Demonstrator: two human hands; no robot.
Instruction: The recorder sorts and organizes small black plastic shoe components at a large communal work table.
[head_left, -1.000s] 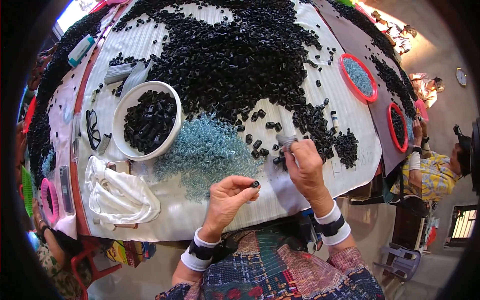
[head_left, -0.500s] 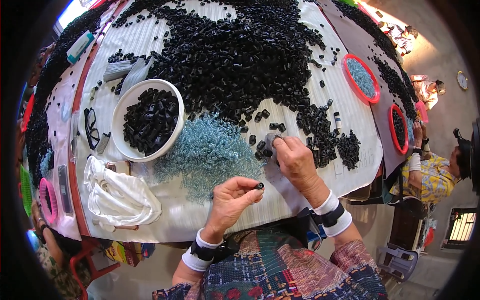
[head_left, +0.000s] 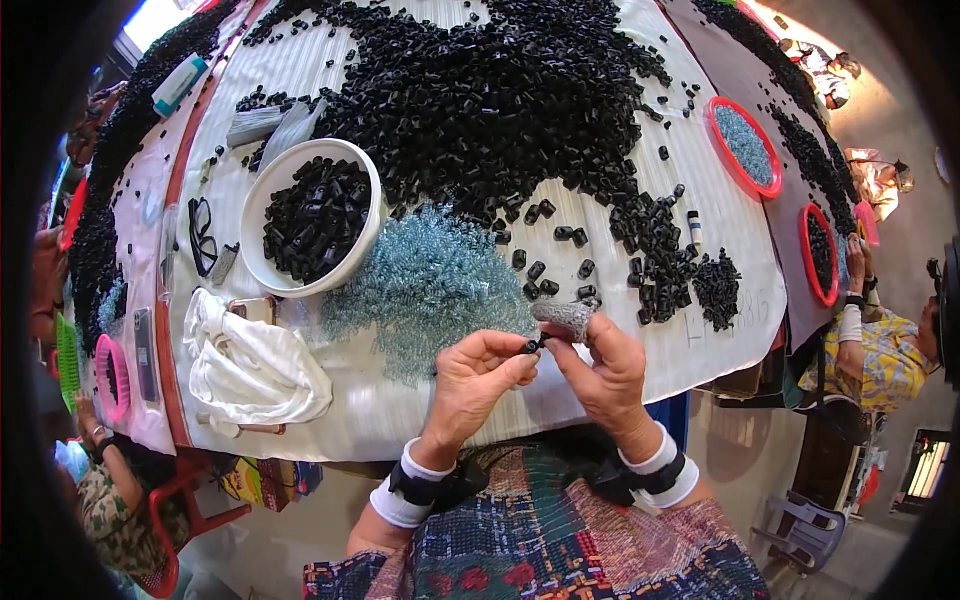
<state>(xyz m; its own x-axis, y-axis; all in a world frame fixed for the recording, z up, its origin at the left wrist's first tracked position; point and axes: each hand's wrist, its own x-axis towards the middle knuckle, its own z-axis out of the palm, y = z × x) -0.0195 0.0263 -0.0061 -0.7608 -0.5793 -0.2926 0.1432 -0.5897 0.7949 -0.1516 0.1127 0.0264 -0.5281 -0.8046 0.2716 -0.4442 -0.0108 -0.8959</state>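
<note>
Both hands are up together just below centre, over the near edge of the white table [head_left: 640,330]. The left hand [head_left: 478,378] is pinched narrow, thumb and forefinger closed on a small black piece [head_left: 531,347], held right at the tip of the right hand's fingers. The right hand [head_left: 600,365] is curled, its fingertips meeting that piece, and a gloved or wrapped finger [head_left: 565,318] in grey sticks up at its 12 o'clock; whether the right hand also grips the piece, I cannot tell. At 11 o'clock from the hands lies a heap of pale blue springs [head_left: 425,285], touching the table edge side of a white bowl [head_left: 262,205] filled with black pieces. From 12 to 1 o'clock spreads the big pile of black pieces [head_left: 480,90], with loose ones trailing down close to the hands. At 9 o'clock lies a crumpled white cloth [head_left: 250,365], with black glasses [head_left: 200,230] above it. Out at 2 o'clock sits a red-rimmed tray [head_left: 745,148] holding blue springs.
</note>
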